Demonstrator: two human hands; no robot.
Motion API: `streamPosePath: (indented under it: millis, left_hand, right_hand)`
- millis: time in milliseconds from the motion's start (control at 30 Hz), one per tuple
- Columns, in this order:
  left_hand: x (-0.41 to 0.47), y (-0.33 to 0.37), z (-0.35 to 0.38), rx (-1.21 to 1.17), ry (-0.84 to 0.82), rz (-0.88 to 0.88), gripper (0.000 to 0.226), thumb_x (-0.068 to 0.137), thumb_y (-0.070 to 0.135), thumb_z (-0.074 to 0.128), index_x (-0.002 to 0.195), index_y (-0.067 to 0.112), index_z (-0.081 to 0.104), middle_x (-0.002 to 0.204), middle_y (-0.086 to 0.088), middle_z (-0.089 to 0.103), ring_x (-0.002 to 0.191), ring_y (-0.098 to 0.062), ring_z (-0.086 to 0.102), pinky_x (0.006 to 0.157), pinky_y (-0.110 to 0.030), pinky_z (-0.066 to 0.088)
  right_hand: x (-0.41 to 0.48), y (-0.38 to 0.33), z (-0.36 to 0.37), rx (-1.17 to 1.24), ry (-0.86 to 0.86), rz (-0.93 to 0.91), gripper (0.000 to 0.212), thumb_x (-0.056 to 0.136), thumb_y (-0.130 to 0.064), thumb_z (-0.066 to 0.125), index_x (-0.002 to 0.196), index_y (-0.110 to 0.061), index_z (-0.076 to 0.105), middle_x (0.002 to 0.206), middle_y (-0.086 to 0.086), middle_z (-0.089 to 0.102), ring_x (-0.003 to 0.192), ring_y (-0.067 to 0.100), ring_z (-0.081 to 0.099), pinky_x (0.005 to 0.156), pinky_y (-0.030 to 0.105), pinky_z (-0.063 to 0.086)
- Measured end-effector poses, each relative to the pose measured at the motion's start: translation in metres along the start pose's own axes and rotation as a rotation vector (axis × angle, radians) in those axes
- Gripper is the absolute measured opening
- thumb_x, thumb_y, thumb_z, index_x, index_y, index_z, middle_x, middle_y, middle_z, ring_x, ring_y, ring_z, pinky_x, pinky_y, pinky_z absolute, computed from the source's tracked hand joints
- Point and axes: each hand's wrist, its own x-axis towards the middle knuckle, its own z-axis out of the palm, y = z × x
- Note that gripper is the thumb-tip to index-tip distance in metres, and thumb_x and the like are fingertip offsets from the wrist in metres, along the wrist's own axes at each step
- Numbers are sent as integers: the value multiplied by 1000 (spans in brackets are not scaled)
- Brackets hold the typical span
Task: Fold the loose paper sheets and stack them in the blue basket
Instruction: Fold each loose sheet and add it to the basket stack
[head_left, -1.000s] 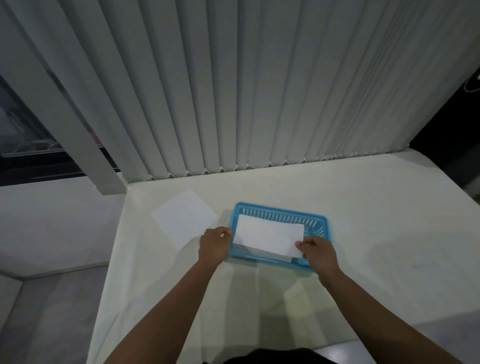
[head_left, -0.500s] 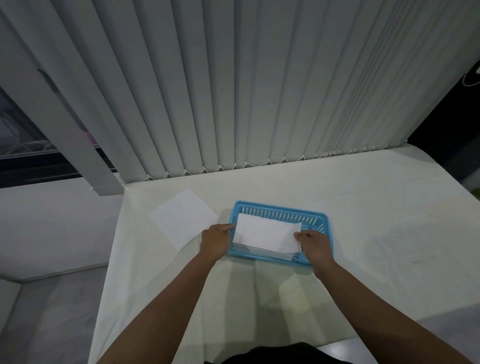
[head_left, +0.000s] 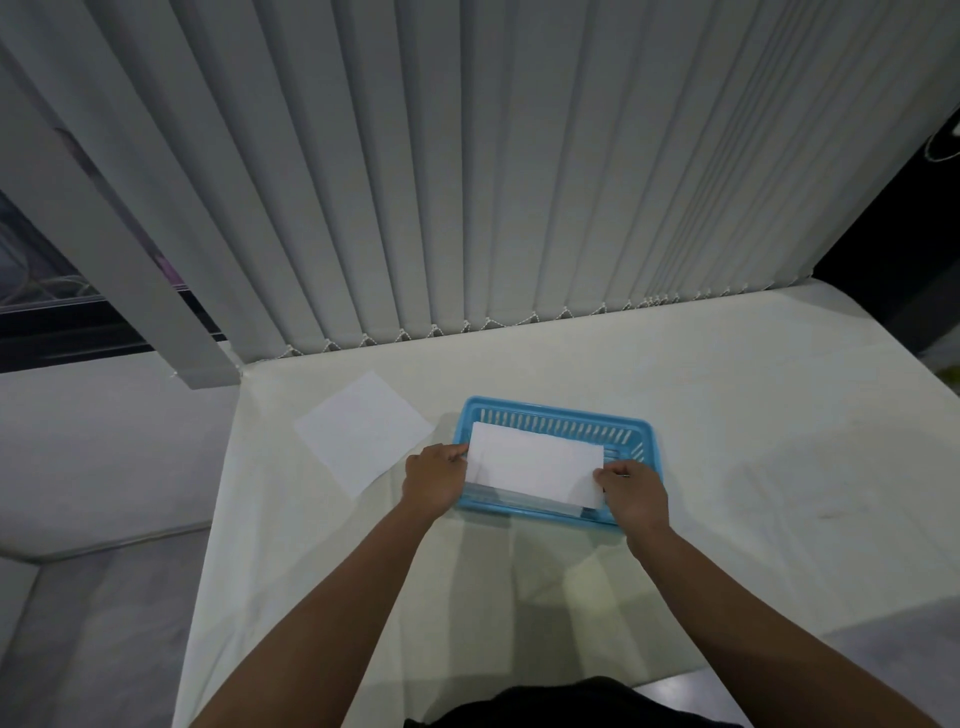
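A blue slotted basket (head_left: 566, 418) sits on the white table (head_left: 727, 415). Over it lies a folded white paper sheet (head_left: 535, 462), held at both short ends. My left hand (head_left: 434, 475) pinches its left edge at the basket's left rim. My right hand (head_left: 631, 491) pinches its right front corner at the basket's near right rim. Beneath the sheet, more folded paper shows along the basket's near side. One loose unfolded sheet (head_left: 363, 431) lies flat on the table left of the basket.
Vertical grey blinds (head_left: 519, 182) hang along the table's back edge. The table's left edge drops off just past the loose sheet. Bare tabletop stretches to the right of the basket and in front of it.
Both hands have carried the folded sheet slightly farther and lower into the basket. The loose sheet has not moved.
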Motion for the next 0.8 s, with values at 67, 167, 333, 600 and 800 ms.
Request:
streamPosePath:
  millis: [67,167,333,600,800]
  left_hand:
    - [0,0,0,-1,1,-1,44,95,23,32,130,31,57,142,1,54,130,-26,43,111,-41,34]
    - [1,0,0,1,2,12,44,95,21,32,131,27,57,142,-1,53,130,-26,44,112,-39,32]
    - [1,-1,-1,9,-7,39,44,97,20,32,132,25,56,142,-3,52,130,-24,45,113,-40,30]
    - [1,-3,2,-20,-22,33,43,97,27,32,136,27,51,126,-5,59,119,-29,48,103,-48,42]
    - [2,-4,4,32,20,55,44,98,27,34,140,23,47,125,-5,58,121,-30,45,106,-44,40]
  right_hand:
    - [1,0,-1,6,-12,2,10,85,-16,60,84,-10,69,94,10,70,85,27,62,73,30,43]
    - [0,-4,2,25,-30,-14,9,86,-15,61,82,-10,67,91,9,68,83,25,60,72,30,43]
    - [-2,-8,11,45,-34,-18,9,86,-15,61,80,-11,67,87,7,67,87,26,62,85,41,49]
    - [0,-5,15,99,-28,26,11,86,-16,63,89,-8,70,96,9,70,87,25,61,84,39,49]
    - [-2,-7,15,51,-16,3,14,87,-22,62,94,-11,66,104,8,70,92,25,62,89,42,50]
